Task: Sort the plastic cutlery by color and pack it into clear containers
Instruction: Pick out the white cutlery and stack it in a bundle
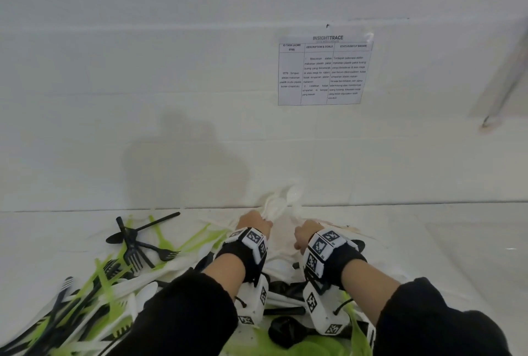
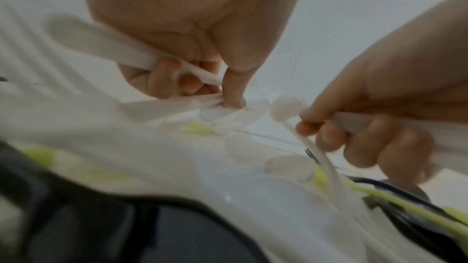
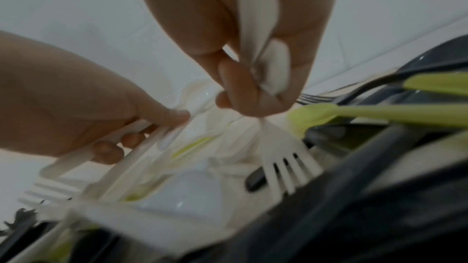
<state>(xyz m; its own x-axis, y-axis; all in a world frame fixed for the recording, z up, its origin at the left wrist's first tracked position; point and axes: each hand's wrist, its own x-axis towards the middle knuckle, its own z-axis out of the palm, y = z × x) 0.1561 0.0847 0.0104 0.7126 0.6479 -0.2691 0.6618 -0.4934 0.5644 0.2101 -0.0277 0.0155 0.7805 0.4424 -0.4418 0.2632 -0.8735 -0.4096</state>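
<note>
A white table (image 1: 428, 241) runs up to a white wall (image 1: 171, 70) bearing a printed task sheet (image 1: 323, 70) at the far right. Over the table's near left lies the mixed cutlery heap (image 1: 94, 284) — thin plastic forks, spoons and knives in black, lime green and milky white, crossed over one another at all angles, with a few black spoons (image 1: 285, 330) near, between the forearms. Both black sleeves (image 1: 183, 313) end in wrist units patterned with black-and-white markers (image 1: 254, 237). The left hand (image 1: 253, 223) has its fingers curled round a bundle of white cutlery (image 1: 278, 204) whose spoon bowls fan out toward the wall. Just right of it, the right hand (image 1: 305, 234) pinches a white fork (image 3: 286, 169) and another white piece — tines pointing down at the pile.
</note>
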